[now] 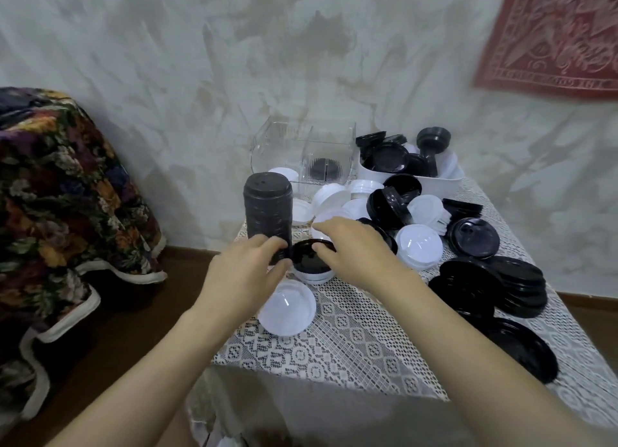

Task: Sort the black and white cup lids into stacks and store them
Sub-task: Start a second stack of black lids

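The tall black stack (267, 209) stands near the left edge of the table (351, 339). The left hand (240, 272) has its grip closed around the foot of this stack. Just right of the stack, a single black lid (309, 261) lies on a white lid (314, 277), and the right hand (354, 249) pinches the rim of the black one.

The stack is high and narrow, so I think it is the main danger. If the left hand pushes or lets go too early, it can tip, and on its left there is only a little table, then the floor. The white lid under the black lid may also come up together with it, and the colours would be mixed.

In front of the stack lies another white lid (287, 309), close to the left wrist. A sleeve or arm could sweep it off. Behind the stack is a clear box (301, 149), and to its right a loose pile (418, 219) and a white bin (434, 179). The most open room is in front of the stack, towards the person.
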Demonstrator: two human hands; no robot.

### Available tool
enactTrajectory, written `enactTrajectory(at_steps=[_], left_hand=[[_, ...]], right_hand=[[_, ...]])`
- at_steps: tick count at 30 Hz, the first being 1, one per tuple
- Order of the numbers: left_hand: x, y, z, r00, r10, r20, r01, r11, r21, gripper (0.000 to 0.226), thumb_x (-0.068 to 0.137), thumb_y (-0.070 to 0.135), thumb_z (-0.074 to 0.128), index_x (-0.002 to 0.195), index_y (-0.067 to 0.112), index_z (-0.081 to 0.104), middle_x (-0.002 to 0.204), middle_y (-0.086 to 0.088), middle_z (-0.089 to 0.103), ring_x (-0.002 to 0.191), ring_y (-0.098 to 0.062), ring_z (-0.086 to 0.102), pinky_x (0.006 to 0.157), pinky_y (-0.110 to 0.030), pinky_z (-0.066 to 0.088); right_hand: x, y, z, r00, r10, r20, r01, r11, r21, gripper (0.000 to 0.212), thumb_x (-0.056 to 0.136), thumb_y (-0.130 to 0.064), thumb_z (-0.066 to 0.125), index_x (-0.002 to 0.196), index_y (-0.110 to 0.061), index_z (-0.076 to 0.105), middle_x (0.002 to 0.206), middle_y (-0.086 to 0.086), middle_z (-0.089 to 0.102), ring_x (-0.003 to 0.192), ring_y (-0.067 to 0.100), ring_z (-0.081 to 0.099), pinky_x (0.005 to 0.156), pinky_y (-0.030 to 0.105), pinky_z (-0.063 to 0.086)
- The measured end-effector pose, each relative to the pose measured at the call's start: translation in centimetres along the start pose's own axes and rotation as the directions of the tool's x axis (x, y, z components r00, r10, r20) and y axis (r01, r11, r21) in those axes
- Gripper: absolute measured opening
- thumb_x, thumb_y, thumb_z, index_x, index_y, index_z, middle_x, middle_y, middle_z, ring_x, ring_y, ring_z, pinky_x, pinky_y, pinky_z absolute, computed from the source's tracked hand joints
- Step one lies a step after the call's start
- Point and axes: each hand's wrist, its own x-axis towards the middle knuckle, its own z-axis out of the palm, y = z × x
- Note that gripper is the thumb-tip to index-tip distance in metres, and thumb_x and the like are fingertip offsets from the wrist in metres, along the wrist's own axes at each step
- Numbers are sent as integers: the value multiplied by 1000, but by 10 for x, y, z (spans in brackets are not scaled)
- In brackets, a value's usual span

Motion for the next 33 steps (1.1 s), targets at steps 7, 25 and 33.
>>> enactTrajectory(at_steps=[7, 25, 33], left_hand=[[28, 67, 28, 948, 319, -8, -319, 948, -17, 52, 96, 41, 66, 144, 20, 58, 136, -3, 63, 125, -25, 58, 93, -43, 56], [50, 113, 94, 938, 314, -145, -312, 949, 35, 49, 79, 7, 83, 127, 12, 73, 130, -15, 69, 108, -46, 61, 90, -52, 55], [50, 110, 92, 934, 297, -198, -311, 949, -47, 36, 86, 12, 81, 121, 19, 77, 117, -2, 75, 112, -40, 63, 84, -50, 54]], right_hand=[[-58, 69, -16, 994, 57, -95, -76, 974, -213, 47, 103, -38, 53, 146, -19, 53, 146, 4, 54, 149, 32, 31, 121, 48, 29], [-134, 132, 4, 947, 303, -105, -305, 952, -3, 36, 96, -19, 60, 132, -22, 61, 118, -1, 68, 115, 27, 57, 92, 40, 46], [-137, 121, 5, 957, 275, 94, -287, 945, 156, 68, 99, -47, 60, 159, -27, 35, 166, -8, 33, 159, 21, 11, 125, 39, 17]])
